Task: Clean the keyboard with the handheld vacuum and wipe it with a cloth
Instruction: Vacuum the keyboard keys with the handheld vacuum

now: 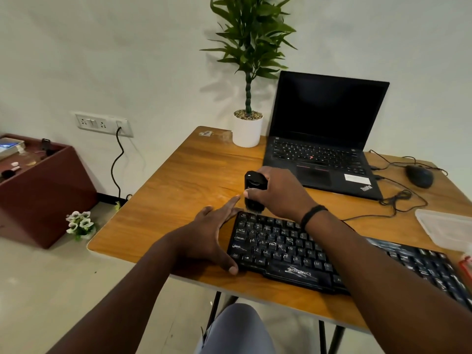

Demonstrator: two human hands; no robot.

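A wooden table [184,175] carries keyboard [288,254], laptop [324,139], mouse [419,176] — and a potted plant [247,129].

Keyboard [293,254] rt end off-frame, vac brush behind its edge.

Even, soft indoor light; sharp centre, warped edges.
The plant [251,44] casts a faint, blurred shadow on the wall to its left. Pale glare lies on the desk [178,180] just below the plant's pot. Well away from the plant, frame edges bow and soften.
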